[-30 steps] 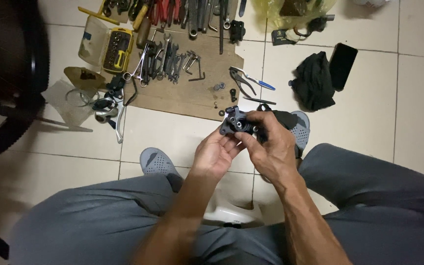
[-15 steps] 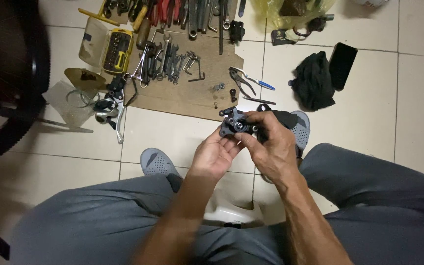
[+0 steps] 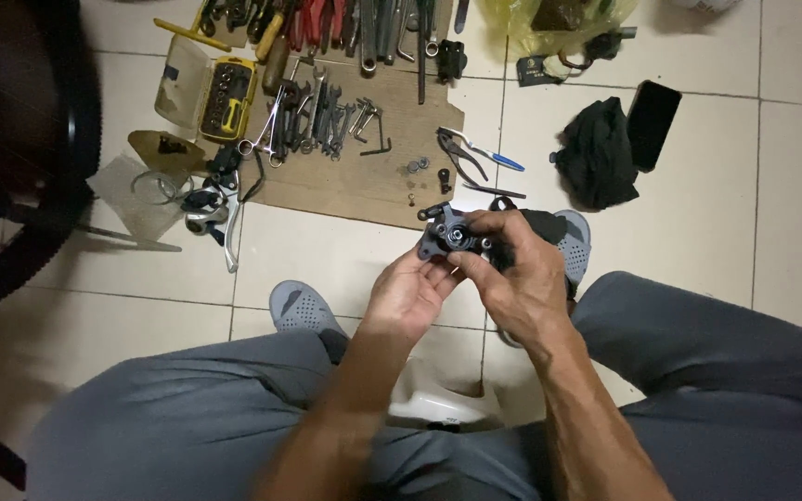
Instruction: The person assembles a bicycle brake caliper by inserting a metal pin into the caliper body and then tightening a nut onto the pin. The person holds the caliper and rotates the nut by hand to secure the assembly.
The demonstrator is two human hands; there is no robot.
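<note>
Floor: pale tiles (image 3: 345,250), tool-covered board (image 3: 345,176) far.
Left hand (image 3: 406,297): cupped under black metal part (image 3: 447,237), gripping.
Right hand (image 3: 517,269): clamped on part's right side.
Pliers (image 3: 461,153): just beyond.

This looks like a makeshift bicycle repair spot on the tiled floor (image 3: 698,213) of a home rather than a proper workshop. A cardboard sheet (image 3: 345,176) laid on the tiles carries wrenches (image 3: 313,116), hex keys (image 3: 368,130), pliers (image 3: 461,158) and a yellow bit case (image 3: 229,97), with red-handled tools (image 3: 313,19) lined up above. A bicycle tyre (image 3: 58,158) fills the left edge, loose brake levers (image 3: 211,209) lie beside the cardboard, and the person sits low over it all in soft slip-on shoes (image 3: 301,306).
</note>
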